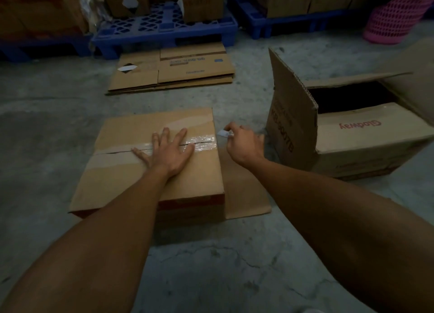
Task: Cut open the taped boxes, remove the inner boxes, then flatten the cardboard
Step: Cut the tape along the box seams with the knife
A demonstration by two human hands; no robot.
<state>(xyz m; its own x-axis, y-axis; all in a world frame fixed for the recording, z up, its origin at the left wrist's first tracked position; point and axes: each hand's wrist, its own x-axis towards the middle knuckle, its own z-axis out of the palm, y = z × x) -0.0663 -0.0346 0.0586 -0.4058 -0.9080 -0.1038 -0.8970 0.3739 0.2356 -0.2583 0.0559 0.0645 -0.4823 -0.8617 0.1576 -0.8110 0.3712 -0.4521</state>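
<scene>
Warehouse: blue pallets (164, 28) of cartons (199, 2), bare concrete floor (47, 115).

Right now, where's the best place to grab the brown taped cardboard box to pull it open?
Grip the brown taped cardboard box at its flap edges along the slit centre seam, coming from above; the gap there already shows beside the left hand.

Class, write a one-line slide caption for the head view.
Left hand flat on the taped box, right hand pinching a small blade at the seam's end, beside an open box.

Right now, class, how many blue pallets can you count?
3: one far left, one centre back, one back right. More may be hidden.
</scene>
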